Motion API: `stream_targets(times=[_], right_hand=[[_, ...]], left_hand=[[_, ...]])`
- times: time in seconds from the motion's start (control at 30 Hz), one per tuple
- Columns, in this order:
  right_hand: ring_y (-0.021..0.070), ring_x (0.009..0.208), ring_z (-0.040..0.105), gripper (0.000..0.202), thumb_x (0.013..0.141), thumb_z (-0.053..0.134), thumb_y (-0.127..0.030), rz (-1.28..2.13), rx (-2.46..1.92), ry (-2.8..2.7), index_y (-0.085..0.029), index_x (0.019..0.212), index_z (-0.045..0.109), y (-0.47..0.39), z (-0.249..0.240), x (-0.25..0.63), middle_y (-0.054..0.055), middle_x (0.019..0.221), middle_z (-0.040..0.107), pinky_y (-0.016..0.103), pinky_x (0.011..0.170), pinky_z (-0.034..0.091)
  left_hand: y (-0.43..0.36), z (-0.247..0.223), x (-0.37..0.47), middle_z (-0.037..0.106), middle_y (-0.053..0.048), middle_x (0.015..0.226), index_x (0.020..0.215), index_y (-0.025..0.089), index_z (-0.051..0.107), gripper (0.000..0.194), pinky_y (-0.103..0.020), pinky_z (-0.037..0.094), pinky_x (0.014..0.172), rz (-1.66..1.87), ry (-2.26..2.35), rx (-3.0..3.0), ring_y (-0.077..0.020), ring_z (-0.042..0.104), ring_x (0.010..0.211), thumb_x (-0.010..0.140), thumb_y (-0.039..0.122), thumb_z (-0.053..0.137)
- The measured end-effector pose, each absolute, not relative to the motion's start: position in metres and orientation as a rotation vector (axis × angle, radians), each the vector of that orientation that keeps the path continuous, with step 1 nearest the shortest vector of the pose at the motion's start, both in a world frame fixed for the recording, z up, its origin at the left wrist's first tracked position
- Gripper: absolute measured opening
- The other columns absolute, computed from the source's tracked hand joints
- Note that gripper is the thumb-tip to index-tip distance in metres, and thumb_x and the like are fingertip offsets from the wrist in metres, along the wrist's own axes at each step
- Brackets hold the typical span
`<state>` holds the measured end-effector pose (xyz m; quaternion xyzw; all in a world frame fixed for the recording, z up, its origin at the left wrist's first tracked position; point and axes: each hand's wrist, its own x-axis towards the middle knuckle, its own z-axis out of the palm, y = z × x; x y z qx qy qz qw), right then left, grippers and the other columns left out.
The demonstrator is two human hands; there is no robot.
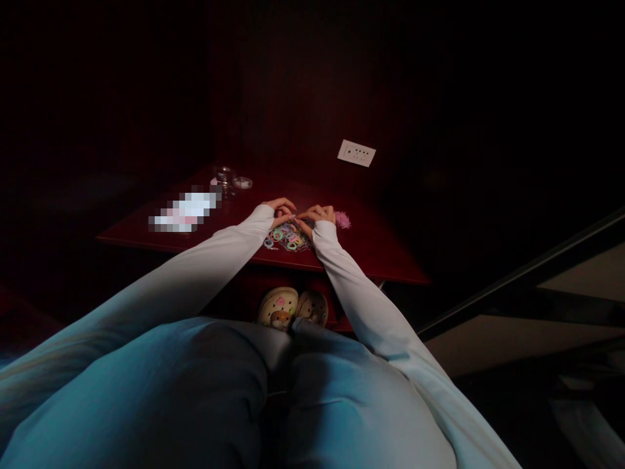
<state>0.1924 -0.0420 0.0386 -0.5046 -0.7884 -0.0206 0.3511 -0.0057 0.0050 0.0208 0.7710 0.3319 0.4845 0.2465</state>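
My left hand (pixel 280 210) and my right hand (pixel 317 215) meet above a heap of colourful small rings and bands (pixel 290 236), which look like hair ties. Fingers of both hands are curled, with the thumbs and fingertips brought together at one spot. Whatever is pinched there is too small and dim to make out. Pink, green, yellow and pale blue pieces show in the heap beneath my wrists. Just beyond my right hand lies a fluffy pink tuft (pixel 342 219), partly covered by the hand.
The dark red table (pixel 234 241) holds a clear jar (pixel 224 176) and a round lid (pixel 243 183) at the back left. A blurred-out bright, flat object (pixel 188 212) lies nearer. A white socket plate (pixel 357 153) is on the wall. Pale clogs (pixel 278 307) show below the table edge.
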Motion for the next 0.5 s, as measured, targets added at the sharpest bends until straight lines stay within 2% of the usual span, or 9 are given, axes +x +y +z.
stream_targets(times=[0.27,0.5], right_hand=[[0.0297,0.111,0.047,0.031,0.1,0.063,-0.052,-0.102,-1.334,-1.978,-0.03,0.1,0.084,-0.0432,0.0385,0.1956,0.008,0.106,0.069,0.045,0.101,0.039],[0.0305,0.113,0.046,0.027,0.101,0.062,-0.047,-0.138,-1.34,-1.95,-0.031,0.1,0.083,-0.0426,0.0371,0.1984,0.008,0.11,0.071,0.046,0.101,0.037]], left_hand=[[0.0043,0.0193,-0.0061,0.077,-0.006,0.081,0.098,0.02,0.07,0.036,-0.025,0.04,0.059,1.399,0.949,2.1,-0.0164,0.062,0.067,0.084,0.051,0.059],[0.0077,0.0161,-0.0069,0.075,-0.003,0.08,0.099,0.021,0.071,0.026,-0.026,0.042,0.061,1.409,0.999,2.087,-0.0153,0.058,0.065,0.084,0.039,0.06]])
